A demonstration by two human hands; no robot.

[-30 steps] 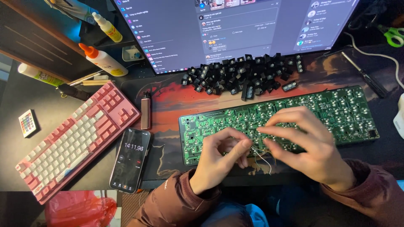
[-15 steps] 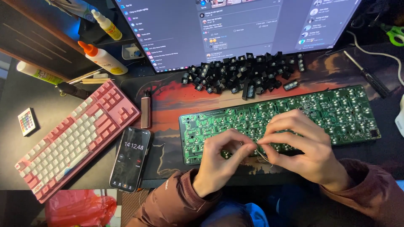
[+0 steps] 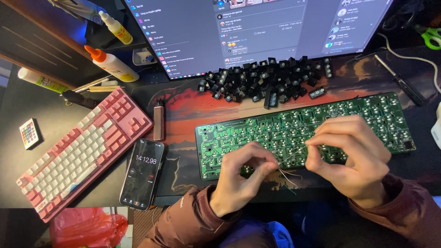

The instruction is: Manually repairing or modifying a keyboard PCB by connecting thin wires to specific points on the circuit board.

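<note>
green bare keyboard circuit board [image 3: 294,131], long and rectangular, lying flat on a red and black desk mat [image 3: 193,103], near its front edge. thin pale strands of wire [image 3: 290,158], stretched over the board's front edge between both hands. left hand [image 3: 241,177]: thumb and forefinger pinched shut on one end of the wire, loose ends trailing below. right hand [image 3: 351,154]: fingertips pinched shut on the other end, the rest of the fingers curled above the board. heap of small black key switches [image 3: 264,80], on the mat behind the board, at the foot of a lit monitor [image 3: 257,27]. pink and white keyboard [image 3: 85,149], angled, well left of the board. black phone [image 3: 142,174] showing a timer, between the pink keyboard and the board. two white glue bottles with orange caps [image 3: 110,64], far left, behind the pink keyboard.
</note>
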